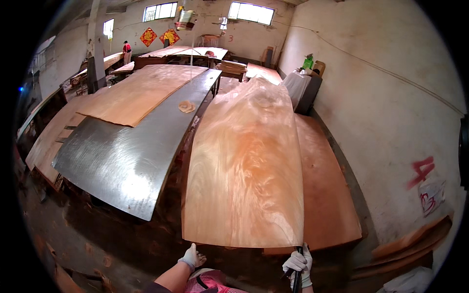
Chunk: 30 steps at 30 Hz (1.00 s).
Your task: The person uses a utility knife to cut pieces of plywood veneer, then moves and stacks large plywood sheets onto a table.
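Observation:
A large, thin wood veneer sheet (244, 180) stretches away in front of me, its surface rippled and its far end raised in folds. My left hand (192, 257), in a white glove, is at the sheet's near left corner. Its fingers are apart, and the fingertips reach the edge; whether they touch it I cannot tell. At the near right corner my right hand (299, 266), also gloved, is closed around a black rod (296, 282). The rod's upper end meets the sheet's corner. A reddish sheet (325, 190) lies lower, partly hidden under the veneer's right side.
Left of me stands a shiny metal-topped table (122, 166) with another veneer sheet (146, 90) on it. A wall (381, 112) runs along the right. Curved wood pieces (410, 244) lean at lower right. A person (127, 51) stands far back at left.

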Tool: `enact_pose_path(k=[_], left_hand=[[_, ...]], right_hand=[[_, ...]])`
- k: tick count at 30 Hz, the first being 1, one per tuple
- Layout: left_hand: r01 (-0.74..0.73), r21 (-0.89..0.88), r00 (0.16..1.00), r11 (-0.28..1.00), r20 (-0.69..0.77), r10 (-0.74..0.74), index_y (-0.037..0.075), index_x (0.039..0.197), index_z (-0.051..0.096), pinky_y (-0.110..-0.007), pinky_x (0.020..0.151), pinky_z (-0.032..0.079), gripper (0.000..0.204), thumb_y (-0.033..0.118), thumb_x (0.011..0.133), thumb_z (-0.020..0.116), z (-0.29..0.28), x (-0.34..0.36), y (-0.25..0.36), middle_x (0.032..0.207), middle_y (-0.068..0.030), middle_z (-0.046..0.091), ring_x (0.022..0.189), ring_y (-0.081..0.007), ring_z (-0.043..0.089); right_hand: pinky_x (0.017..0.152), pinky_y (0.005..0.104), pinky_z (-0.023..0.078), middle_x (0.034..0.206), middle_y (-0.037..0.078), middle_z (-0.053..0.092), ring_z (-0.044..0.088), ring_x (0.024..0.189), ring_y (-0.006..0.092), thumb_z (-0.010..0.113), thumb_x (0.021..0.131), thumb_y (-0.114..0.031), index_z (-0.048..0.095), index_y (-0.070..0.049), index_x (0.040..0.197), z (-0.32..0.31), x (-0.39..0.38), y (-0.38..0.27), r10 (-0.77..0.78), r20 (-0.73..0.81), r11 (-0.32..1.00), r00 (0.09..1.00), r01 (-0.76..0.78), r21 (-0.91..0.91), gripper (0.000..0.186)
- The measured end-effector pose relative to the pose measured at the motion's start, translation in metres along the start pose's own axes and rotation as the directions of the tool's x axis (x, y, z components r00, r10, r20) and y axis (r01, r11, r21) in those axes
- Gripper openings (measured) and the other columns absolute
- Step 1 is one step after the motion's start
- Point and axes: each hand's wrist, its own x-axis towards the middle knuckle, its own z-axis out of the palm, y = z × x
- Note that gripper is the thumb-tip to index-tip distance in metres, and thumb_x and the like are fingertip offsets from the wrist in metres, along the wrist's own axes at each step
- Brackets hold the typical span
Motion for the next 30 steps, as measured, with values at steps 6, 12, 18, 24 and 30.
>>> enact_pose_path(k=[6,12,18,24,30], left_hand=[[0.08,-0.213,0.996,0.974,0.063,-0.069,0.015,0.15,0.023,-0.05,0.114,0.021,0.089,0.075,0.086,0.037,0.053,0.065,-0.011,0.156,-0.012,0.025,0.142,-0.0325,0.026],[-0.148,-0.579,0.924,0.802,0.208,0.321,0.018,0.138,0.047,-0.053,0.106,0.037,0.067,0.06,0.092,0.024,0.117,0.124,-0.031,0.143,-0.0042,0.048,0.13,-0.0299,0.046],[-0.366,-0.655,0.881,0.661,-0.016,0.472,0.013,0.14,0.047,-0.051,0.107,0.036,0.069,0.062,0.095,0.029,0.129,0.136,-0.065,0.139,-0.0072,0.052,0.127,-0.0322,0.048],[-0.384,-0.627,0.913,0.678,-0.144,0.383,0.009,0.13,0.053,-0.052,0.1,0.044,0.04,0.033,0.099,0.047,0.142,0.113,-0.076,0.131,-0.0085,0.058,0.119,-0.0317,0.055],[-0.517,-0.551,0.85,0.655,-0.24,0.47,0.008,0.123,0.057,-0.048,0.098,0.047,0.032,0.029,0.1,0.049,0.215,0.109,-0.15,0.123,-0.0087,0.062,0.113,-0.0299,0.059]], right_hand=[[0.046,0.0244,0.042,0.043,-0.008,0.031,0.04,0.037,0.007,0.034,0.102,-0.046,0.064,-0.008,0.118,0.009,-0.018,-0.092,-0.022,0.073,1.0,0.997,0.023,-0.015,0.051],[0.042,0.0217,0.041,0.043,-0.01,0.032,0.037,0.033,0.004,0.036,0.102,-0.043,0.057,-0.01,0.129,0.006,-0.048,-0.188,-0.137,-0.021,0.99,0.99,0.136,-0.046,0.048],[0.035,0.0248,0.031,0.037,-0.003,0.03,0.033,0.03,0.0123,0.036,0.1,-0.054,0.032,-0.018,0.048,0.044,-0.102,-0.286,-0.377,-0.53,0.882,0.759,0.121,-0.455,0.063],[0.031,0.0258,0.025,0.037,-0.003,0.027,0.029,0.029,0.0121,0.036,0.097,-0.061,0.03,-0.019,0.047,0.028,-0.159,-0.398,-0.401,-0.706,0.852,0.584,-0.044,-0.521,0.065],[0.03,0.027,0.024,0.041,-0.002,0.031,0.031,0.031,0.0122,0.043,0.099,-0.052,0.035,-0.018,0.051,0.017,-0.189,-0.501,-0.662,-0.619,0.597,0.421,-0.202,-0.776,0.059]])
